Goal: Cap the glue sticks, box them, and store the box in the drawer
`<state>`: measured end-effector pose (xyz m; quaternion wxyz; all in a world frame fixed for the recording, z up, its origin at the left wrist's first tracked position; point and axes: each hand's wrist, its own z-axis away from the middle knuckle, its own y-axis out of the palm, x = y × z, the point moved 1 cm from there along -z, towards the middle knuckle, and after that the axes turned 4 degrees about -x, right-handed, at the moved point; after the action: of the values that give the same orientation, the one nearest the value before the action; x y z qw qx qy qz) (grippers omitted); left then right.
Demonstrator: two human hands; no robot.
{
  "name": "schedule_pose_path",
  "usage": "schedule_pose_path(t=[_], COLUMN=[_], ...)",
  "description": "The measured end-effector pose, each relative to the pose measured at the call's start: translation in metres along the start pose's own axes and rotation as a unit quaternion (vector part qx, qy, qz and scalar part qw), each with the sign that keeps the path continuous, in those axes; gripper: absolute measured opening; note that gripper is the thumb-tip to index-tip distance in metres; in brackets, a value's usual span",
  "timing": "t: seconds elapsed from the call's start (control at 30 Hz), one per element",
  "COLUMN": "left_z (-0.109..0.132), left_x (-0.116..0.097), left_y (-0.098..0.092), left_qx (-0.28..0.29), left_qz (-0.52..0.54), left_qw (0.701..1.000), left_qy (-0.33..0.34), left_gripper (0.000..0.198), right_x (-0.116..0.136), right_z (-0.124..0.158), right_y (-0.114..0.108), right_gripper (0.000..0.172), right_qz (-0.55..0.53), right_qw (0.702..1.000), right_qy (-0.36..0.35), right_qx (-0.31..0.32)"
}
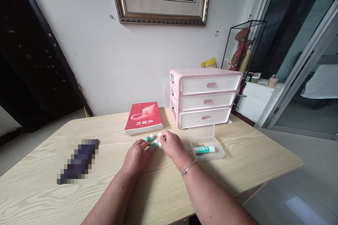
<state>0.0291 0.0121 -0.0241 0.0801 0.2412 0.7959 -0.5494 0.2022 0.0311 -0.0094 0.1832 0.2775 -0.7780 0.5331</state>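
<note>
Two green-and-white glue sticks lie close together in front of the red book (144, 116). My left hand (136, 156) is on them, its fingers closed around the nearer glue stick (154, 145) and touching the farther glue stick (149, 137). My right hand (172, 144) pinches a small white cap (160, 135) just to their right. Another white piece (160, 145) sits below its fingertips. To the right, an open clear plastic box (219, 152) holds one more green-and-white glue stick (204, 149) lying on its side.
A pink and white three-drawer cabinet (207, 102) stands at the back of the wooden table (111, 190), behind the clear box. A blurred dark object (79, 161) lies at the left. The wall is behind the table.
</note>
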Motion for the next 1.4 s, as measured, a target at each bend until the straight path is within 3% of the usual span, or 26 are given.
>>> schedule_pose_path(t=[0.33, 0.73, 0.9, 1.03, 1.13, 1.23, 1.4], left_z=[-0.001, 0.002, 0.001, -0.001, -0.002, -0.002, 0.001], left_x=[0.004, -0.006, -0.003, 0.006, 0.009, 0.004, -0.003], left_y=[0.0, 0.012, 0.013, 0.007, 0.002, -0.002, -0.009], left_qx=[0.025, 0.051, 0.048, 0.036, 0.031, 0.049, 0.091], left_qz=[0.039, -0.048, -0.033, 0.002, 0.088, 0.208, 0.3], left_qw=[0.999, 0.997, 0.998, 0.998, 0.992, 0.971, 0.944], left_qy=[-0.022, -0.022, -0.032, -0.059, -0.091, -0.11, -0.105], left_gripper=[0.026, 0.032, 0.028, 0.03, 0.031, 0.029, 0.028], right_x=[-0.006, 0.015, 0.006, -0.006, -0.009, -0.008, -0.012], right_z=[0.014, 0.01, 0.008, 0.009, 0.012, 0.014, 0.012], right_y=[-0.04, -0.014, -0.004, 0.003, 0.009, 0.015, 0.019], right_gripper=[0.019, 0.02, 0.021, 0.023, 0.031, 0.031, 0.023], right_qz=[-0.011, 0.006, 0.013, 0.035, 0.056, 0.079, 0.044], right_qw=[0.999, 0.999, 1.0, 0.999, 0.995, 0.991, 0.994], right_qy=[-0.039, -0.033, -0.019, -0.031, -0.069, -0.09, -0.071], right_qx=[-0.025, -0.016, -0.015, 0.018, 0.038, 0.059, 0.071])
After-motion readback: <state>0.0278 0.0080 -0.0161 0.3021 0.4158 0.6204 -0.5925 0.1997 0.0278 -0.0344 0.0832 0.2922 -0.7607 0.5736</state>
